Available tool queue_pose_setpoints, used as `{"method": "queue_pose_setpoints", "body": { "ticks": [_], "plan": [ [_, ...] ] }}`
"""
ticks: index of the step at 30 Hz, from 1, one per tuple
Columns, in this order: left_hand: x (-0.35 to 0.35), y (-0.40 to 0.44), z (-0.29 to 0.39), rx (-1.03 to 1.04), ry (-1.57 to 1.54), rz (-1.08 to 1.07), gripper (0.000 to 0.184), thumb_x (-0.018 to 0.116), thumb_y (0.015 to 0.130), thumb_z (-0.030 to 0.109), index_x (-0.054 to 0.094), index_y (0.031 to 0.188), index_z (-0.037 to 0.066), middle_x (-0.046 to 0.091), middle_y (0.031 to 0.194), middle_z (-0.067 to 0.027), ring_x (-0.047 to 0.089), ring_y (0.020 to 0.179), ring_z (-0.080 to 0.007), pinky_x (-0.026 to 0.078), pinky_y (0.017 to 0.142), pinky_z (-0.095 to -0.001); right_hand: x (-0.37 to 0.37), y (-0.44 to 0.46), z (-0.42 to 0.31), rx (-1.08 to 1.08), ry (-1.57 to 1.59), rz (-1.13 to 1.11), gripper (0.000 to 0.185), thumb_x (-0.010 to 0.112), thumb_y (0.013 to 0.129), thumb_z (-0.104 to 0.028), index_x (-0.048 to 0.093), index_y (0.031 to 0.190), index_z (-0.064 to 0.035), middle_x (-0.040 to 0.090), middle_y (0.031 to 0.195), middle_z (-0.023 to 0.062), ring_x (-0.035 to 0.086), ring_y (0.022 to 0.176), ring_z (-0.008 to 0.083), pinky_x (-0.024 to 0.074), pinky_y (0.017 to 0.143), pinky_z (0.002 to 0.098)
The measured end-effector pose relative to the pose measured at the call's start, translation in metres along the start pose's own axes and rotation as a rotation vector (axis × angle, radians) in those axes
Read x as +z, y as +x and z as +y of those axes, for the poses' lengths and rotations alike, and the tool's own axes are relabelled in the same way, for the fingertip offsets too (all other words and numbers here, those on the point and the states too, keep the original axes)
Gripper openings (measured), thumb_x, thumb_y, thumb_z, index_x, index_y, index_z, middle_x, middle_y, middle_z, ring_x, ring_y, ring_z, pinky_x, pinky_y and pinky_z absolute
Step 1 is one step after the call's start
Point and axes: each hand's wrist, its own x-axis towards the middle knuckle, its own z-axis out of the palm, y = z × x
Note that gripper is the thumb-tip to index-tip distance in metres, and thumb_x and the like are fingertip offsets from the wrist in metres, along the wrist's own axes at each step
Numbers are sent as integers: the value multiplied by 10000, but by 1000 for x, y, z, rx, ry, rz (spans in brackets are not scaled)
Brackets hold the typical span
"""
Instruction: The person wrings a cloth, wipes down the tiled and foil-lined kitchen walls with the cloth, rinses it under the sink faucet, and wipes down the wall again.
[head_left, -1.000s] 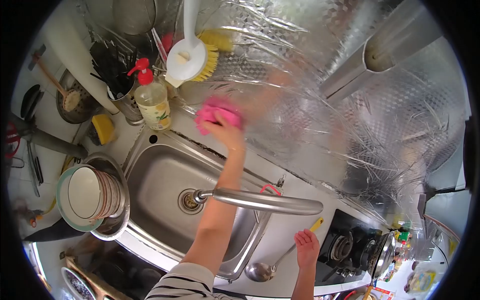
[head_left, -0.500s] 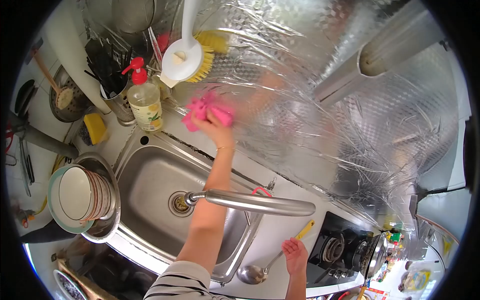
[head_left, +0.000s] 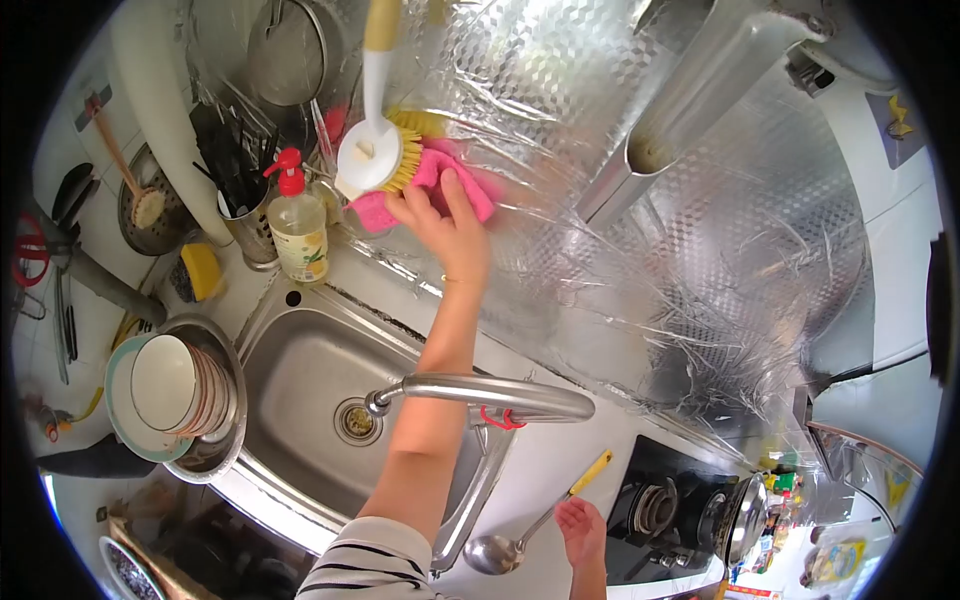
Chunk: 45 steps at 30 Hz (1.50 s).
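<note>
Pink cloth (head_left: 477, 190): under the left hand's (head_left: 453, 238) fingers, against the foil-covered wall (head_left: 560, 130). Left fingers clamped on it, thumb and forefinger parted with cloth gathered between. Judged light, limp, not fragile; dampness cannot be told. Best hold: a bunched middle fold, fingertips spread behind. Just beyond the fingertips: dish brush (head_left: 372, 155). Left of them: soap bottle (head_left: 300, 238). Right hand (head_left: 582, 532): empty, fingers extended, close together; ladle (head_left: 495, 554) just beside them.
</note>
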Motion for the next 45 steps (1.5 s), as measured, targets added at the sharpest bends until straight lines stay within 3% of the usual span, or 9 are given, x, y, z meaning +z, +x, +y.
{"method": "queue_pose_setpoints", "body": {
  "ticks": [2,11,20,26,34,36,39,42,45],
  "plan": [
    [-3,-5,-25,150,137,41,277,505,961,204,499,1037,-63,405,1137,-235,435,1033,-359,334,947,-408,-6,-1,-1,24,4,-3,312,479,924,-234,571,1066,28,649,984,184,633,918,316,510,871,415],
    [-42,-46,-81,-23,247,37,288,441,983,173,465,1112,-83,366,1234,-264,409,1082,-380,329,972,-431,0,-3,5,63,-56,-19,312,510,906,-245,573,1047,26,646,979,186,632,927,317,508,871,416],
    [-60,-71,-117,-503,352,16,202,474,948,113,464,968,-88,430,1136,-291,451,1019,-408,366,913,-440,29,-10,-4,19,-78,-112,313,511,903,-249,575,1043,24,645,965,180,629,903,302,502,882,410],
    [-105,-96,-125,-263,454,-446,138,485,896,66,518,951,-56,496,1019,-258,479,937,-434,383,846,-479,52,-18,12,27,-129,-137,346,524,903,-263,556,1071,38,642,954,186,631,912,308,501,883,410],
    [-254,-145,-47,-274,210,-971,203,462,903,38,554,1079,-5,535,1030,-211,516,961,-407,421,866,-430,127,-28,10,-271,-524,-477,224,462,936,-122,568,1044,43,648,930,166,640,860,258,495,869,370],
    [-299,-134,-3,-474,111,-988,202,475,905,19,554,1090,2,528,1032,-181,533,946,-349,433,860,-387,139,-34,11,-245,-509,-530,223,476,938,-125,573,1048,43,651,930,157,641,873,242,491,861,357],
    [-316,-84,50,-330,50,-857,183,487,918,28,551,1087,-1,525,1007,-142,534,933,-280,437,841,-346,156,-40,18,-236,-493,-589,216,485,944,-122,580,1050,40,654,930,148,642,883,225,489,853,340],
    [-271,-9,100,-464,-118,-741,192,484,934,42,551,1106,-12,498,977,-100,509,891,-215,426,808,-309,176,-56,27,-274,-531,-562,214,480,940,-120,587,1038,37,657,922,150,645,865,230,493,852,347],
    [-195,56,90,38,-131,-646,221,492,932,41,568,1135,-1,506,1014,-118,507,920,-222,417,803,-302,188,-75,32,-290,-576,-504,216,477,931,-119,597,1025,34,662,908,152,650,848,239,496,850,359]
  ]
}}
